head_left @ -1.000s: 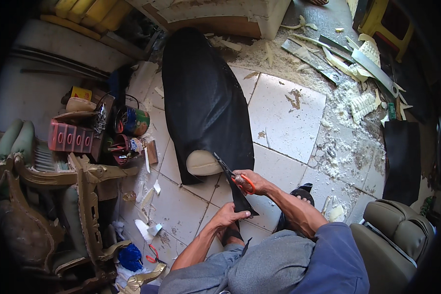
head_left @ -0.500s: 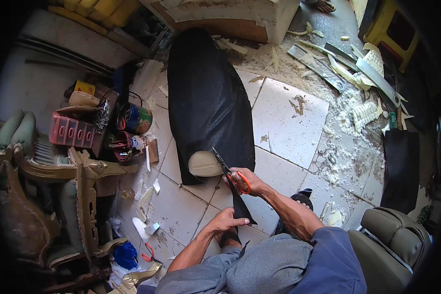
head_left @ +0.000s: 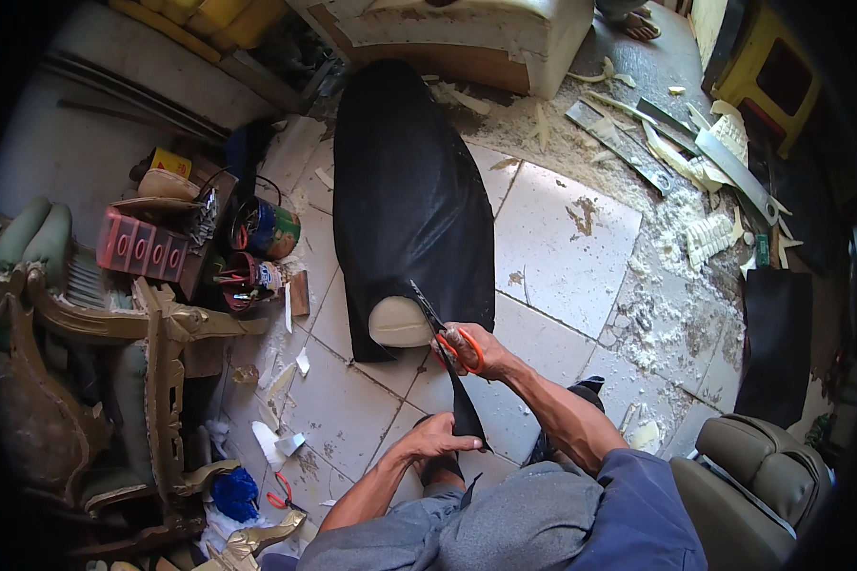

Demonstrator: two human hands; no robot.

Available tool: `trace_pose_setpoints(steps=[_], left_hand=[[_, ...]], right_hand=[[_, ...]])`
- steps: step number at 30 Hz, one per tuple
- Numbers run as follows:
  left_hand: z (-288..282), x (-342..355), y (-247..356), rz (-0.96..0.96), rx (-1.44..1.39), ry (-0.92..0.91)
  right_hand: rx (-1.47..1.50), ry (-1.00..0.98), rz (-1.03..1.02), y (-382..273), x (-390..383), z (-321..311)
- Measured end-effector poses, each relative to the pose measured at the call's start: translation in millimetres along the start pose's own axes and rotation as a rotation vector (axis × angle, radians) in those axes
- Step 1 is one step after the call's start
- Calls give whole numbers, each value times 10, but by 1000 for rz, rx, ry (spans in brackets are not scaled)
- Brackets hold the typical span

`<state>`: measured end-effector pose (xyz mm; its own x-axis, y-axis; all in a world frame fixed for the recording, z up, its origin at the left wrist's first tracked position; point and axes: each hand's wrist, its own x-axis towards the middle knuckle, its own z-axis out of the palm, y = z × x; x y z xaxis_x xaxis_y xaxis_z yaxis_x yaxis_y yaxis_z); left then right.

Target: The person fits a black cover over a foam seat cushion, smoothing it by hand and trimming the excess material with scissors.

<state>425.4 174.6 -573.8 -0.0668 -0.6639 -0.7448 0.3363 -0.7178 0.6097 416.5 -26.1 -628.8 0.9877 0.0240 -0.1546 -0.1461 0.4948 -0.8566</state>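
A black leatherette-like sheet (head_left: 405, 190) lies draped over a long rounded form on the floor. At its near end a cream foam pad (head_left: 398, 324) shows from under the sheet. My right hand (head_left: 493, 354) is closed round the orange handles of a pair of scissors (head_left: 426, 306), whose blades point away from me at the sheet's near edge, just right of the foam. Closer to me, a narrow pointed strip of the black sheet (head_left: 465, 414) hangs down past the scissors. My left hand (head_left: 436, 438) grips the strip's lower end, its thumb lying across it.
On the left stand a carved gold chair frame (head_left: 95, 324), a red drawer box (head_left: 143, 245) and tool-filled tins (head_left: 274, 228). Red-handled pliers (head_left: 279, 493) lie nearby. Foam scraps and long blades (head_left: 733, 171) litter the right. A person's foot (head_left: 641, 27) shows at the back.
My left hand has shifted slightly down and left with the strip. The scissors stay almost in place at the sheet's edge. The whole view has tilted a little.
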Motion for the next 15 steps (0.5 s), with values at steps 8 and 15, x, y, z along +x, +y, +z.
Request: trace_pose_setpoints(steps=[8,15], left_hand=[[41,-30,-11,70,4,20],[8,131,-334,178,141,2]], right_hand=[[82,-65,84,-15,64,-115],[-242,-127,81,-375,163,-251]])
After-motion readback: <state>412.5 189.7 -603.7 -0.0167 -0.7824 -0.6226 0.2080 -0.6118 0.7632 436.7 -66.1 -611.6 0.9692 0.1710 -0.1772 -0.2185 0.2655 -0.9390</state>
